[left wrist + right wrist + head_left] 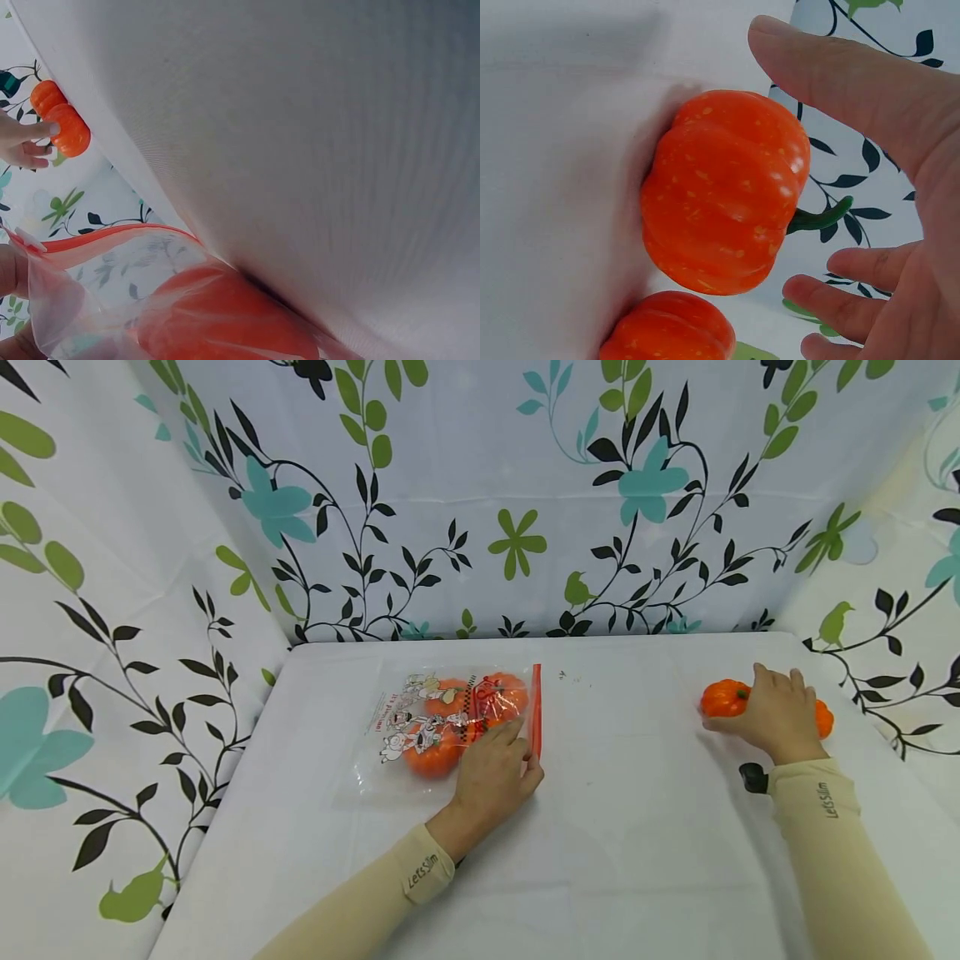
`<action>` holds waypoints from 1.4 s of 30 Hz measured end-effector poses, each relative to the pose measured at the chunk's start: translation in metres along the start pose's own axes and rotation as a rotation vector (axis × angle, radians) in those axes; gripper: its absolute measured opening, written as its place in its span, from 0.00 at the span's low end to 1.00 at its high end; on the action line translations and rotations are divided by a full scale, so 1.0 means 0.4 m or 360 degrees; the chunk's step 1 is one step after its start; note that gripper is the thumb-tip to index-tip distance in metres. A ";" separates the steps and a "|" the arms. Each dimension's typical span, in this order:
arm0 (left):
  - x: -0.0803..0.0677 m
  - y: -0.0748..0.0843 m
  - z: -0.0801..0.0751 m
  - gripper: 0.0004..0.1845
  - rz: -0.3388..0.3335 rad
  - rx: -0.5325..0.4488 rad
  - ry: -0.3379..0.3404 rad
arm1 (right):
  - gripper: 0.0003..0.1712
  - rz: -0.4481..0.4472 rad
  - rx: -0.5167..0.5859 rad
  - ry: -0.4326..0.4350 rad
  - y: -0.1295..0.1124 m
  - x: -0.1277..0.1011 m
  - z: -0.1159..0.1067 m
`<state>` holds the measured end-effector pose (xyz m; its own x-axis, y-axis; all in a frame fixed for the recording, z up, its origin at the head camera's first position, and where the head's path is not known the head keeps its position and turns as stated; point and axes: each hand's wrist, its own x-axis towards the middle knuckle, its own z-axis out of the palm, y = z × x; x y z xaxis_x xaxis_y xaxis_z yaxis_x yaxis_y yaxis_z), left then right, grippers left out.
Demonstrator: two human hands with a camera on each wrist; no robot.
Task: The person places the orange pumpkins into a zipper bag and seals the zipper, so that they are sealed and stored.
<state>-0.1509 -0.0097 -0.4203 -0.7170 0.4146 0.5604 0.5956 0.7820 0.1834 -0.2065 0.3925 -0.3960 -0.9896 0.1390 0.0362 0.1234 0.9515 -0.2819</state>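
- Step, as I read it: your right hand [776, 714] is lining up to take the left pumpkin [724, 195], while your left hand [495, 772] minds the bag [390, 722].
- Take that pumpkin round its fat middle, thumb one side, fingers opposite; don't rely on the stem [821, 217], thin and probably a poor grip.
- Watch the right pumpkin [671, 330], just beside it; closing carelessly could knock it or catch both. Can't tell if the two touch.
- Skin looks smooth and glossy, so expect some slip; settle your hold before lifting off the tabletop [622, 810].
- Bag side: keep your hold at the edge, by the red zip [536, 702], and don't tug; thin film may crumple or drag the bagged pumpkins [433, 756].
- Right fingers: spread wide, thumb well apart from the rest, nothing gripped. Pumpkin sits before the palm; light contact can't be ruled out.
- Left fingers: curled at the bag's near mouth corner, appear to pinch the film; how firmly, can't tell.
- Where: bag lies flat-ish, left of centre, with several pumpkins inside; loose pair far right, well apart from it.
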 end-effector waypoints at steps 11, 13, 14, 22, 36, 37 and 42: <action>0.000 0.003 -0.001 0.06 0.0006 0.0034 0.0013 | 0.64 0.0048 -0.0039 -0.0058 0.008 -0.011 0.007; 0.000 0.004 -0.002 0.06 0.0006 0.0035 0.0012 | 0.62 0.0048 -0.0044 -0.0061 0.008 -0.013 0.007; 0.000 0.004 -0.002 0.06 0.0003 0.0034 0.0008 | 0.62 0.0052 -0.0051 -0.0064 0.008 -0.014 0.008; 0.000 0.004 -0.004 0.06 -0.0010 0.0017 -0.0030 | 0.59 0.0086 -0.0086 -0.0077 0.013 -0.016 0.016; -0.001 0.000 -0.001 0.07 -0.0014 -0.0012 -0.0038 | 0.53 0.0116 -0.0126 -0.0056 0.013 -0.015 0.033; -0.001 0.000 -0.001 0.07 -0.0015 -0.0010 -0.0039 | 0.53 0.0110 -0.0131 -0.0048 0.013 -0.015 0.034; 0.000 0.002 -0.003 0.06 -0.0017 -0.0004 -0.0042 | 0.53 0.0048 -0.0126 -0.0015 0.011 -0.013 0.045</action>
<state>-0.1499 -0.0098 -0.4192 -0.7325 0.4183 0.5371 0.5887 0.7854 0.1911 -0.2020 0.3910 -0.4148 -0.9860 0.1655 0.0200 0.1580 0.9658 -0.2057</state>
